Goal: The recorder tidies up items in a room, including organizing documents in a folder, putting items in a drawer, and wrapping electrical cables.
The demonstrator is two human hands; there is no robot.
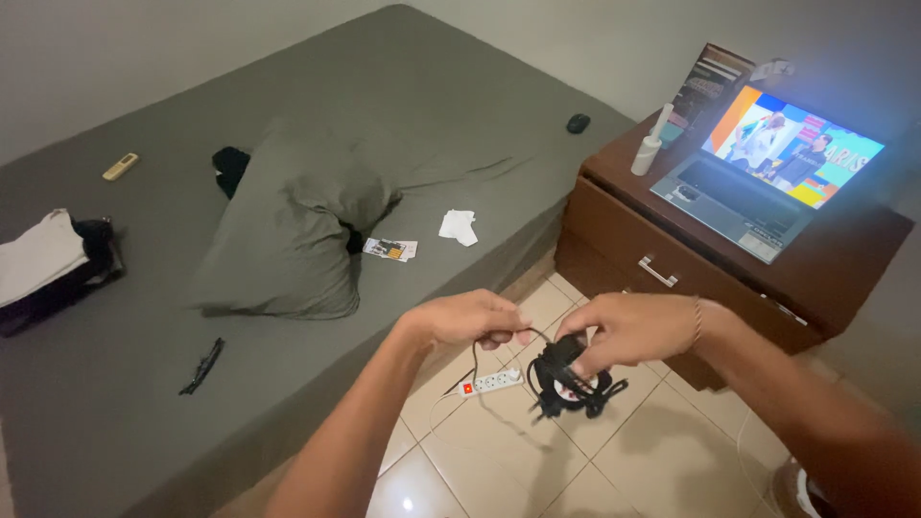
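Observation:
My right hand (628, 331) grips a black charger with its coiled cable (566, 384) hanging in loops below the fingers. My left hand (470, 319) pinches a stretch of the same black cable, which runs from its fingers across to the bundle. Both hands are held in front of me above the tiled floor, a short gap apart. A white power strip (491, 382) lies on the tiles just below and between them.
A bed with a grey sheet (288, 115) fills the left, carrying a grey pillow (288, 230), folded clothes (48, 259), a remote (121, 166), papers (459, 227) and a mouse (578, 123). A brown drawer cabinet (672, 259) at right holds an open laptop (758, 182) and a white bottle (650, 144).

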